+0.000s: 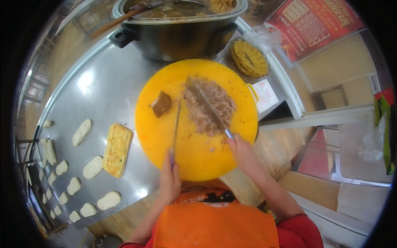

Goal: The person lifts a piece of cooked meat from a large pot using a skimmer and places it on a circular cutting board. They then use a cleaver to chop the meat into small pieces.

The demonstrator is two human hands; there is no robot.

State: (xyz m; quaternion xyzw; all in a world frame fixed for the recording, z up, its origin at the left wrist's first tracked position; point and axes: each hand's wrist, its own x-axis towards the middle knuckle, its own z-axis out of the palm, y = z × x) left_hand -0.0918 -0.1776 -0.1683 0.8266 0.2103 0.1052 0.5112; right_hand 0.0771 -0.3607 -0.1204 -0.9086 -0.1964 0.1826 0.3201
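Observation:
My right hand (245,152) grips the handle of a cleaver (206,104), whose blade lies across a pile of chopped meat (218,99). In my left hand (170,178) is a second knife (176,127), seen almost edge-on, its tip pointing away from me just left of the pile. Both blades are over a round yellow cutting board (155,139). Apart from the pile, a brown chunk of meat (162,104) rests on the board's left side. Small scraps are scattered near the right hand.
Behind the board stands a large dark pot (183,40) of broth with a wooden-handled ladle (124,20) across its rim. A wire basket (249,59) and white card (263,96) are at right. Golden flatbread (118,150) and several dough pieces (93,167) lie on the metal table (102,77).

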